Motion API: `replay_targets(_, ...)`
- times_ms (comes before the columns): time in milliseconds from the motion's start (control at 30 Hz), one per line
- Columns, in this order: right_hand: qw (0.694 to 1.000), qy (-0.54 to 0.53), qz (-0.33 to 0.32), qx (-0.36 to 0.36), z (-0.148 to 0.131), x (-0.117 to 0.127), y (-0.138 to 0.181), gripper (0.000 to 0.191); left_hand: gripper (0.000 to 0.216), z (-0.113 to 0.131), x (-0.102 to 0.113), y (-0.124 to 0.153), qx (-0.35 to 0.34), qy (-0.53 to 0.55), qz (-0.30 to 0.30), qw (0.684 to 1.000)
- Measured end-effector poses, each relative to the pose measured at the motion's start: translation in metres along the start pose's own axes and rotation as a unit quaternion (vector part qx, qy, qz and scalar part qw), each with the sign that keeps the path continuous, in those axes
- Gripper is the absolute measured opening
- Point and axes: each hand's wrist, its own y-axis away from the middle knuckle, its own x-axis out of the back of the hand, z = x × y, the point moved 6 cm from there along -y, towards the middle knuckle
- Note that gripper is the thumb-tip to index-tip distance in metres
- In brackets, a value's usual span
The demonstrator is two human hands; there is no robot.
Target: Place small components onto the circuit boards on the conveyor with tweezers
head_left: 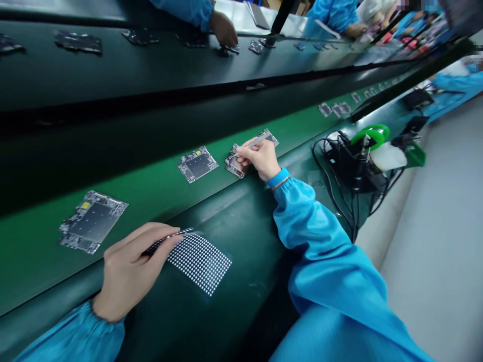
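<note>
My left hand [136,266] is closed, thumb and index finger pinching a sheet of small round white stickers [202,261] above the near bench surface. A thin bright edge shows at its fingertips; I cannot tell whether it belongs to the sheet. Fingers closed, my right hand [262,156] holds a slim pale grey stick-like tool [258,141] over a circuit board [234,168], whose upper part the fingers partly hide. Another circuit board [198,164] lies just left of it. Nearest my left hand is a larger-looking circuit board [94,221] with a yellow patch.
The boards lie on a green conveyor belt [151,193], with more boards [335,109] farther along. Black cables and a device with a green ring [372,136] stand at right. Across a dark divider, a co-worker's hand [224,30] touches an item on another line.
</note>
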Motion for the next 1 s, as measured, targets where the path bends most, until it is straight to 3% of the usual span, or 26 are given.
replay_targets(167, 1.000, 0.000, -0.025, -0.008, 0.000, -0.005, 0.004, 0.034, 0.010, -0.001, 0.001, 0.002, -0.004, -0.004, -0.001, 1.000)
replay_targets(600, 1.000, 0.023, -0.019, -0.003, 0.004, 0.008, -0.001, 0.027, 0.010, -0.005, 0.001, 0.005, 0.003, -0.009, 0.003, 1.000)
replay_targets(1000, 0.999, 0.011, -0.002, 0.044, 0.001, 0.025, 0.004, 0.041, 0.010, -0.006, 0.001, 0.006, -0.005, -0.008, 0.010, 1.000)
